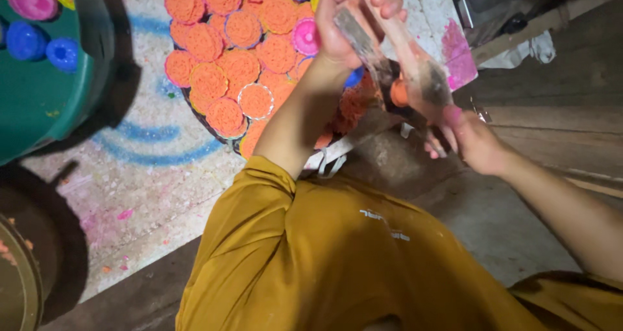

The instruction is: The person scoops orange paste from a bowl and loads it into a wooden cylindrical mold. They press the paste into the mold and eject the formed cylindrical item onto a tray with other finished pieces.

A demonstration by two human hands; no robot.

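The left hand (347, 26) pinches the top of a clear plastic bag (402, 65), fingers pressed together on its upper edge. The bag's long axis slants from those fingers down and away toward the right hand (470, 139), whose fingers curl shut on the lower end, tips stained pink. Something orange sits inside near that lower grip. Just beyond the left fingers lies a round tray (195, 107) packed with orange ruffled discs (227, 68); a pink sheet (457, 58) lies past the bag.
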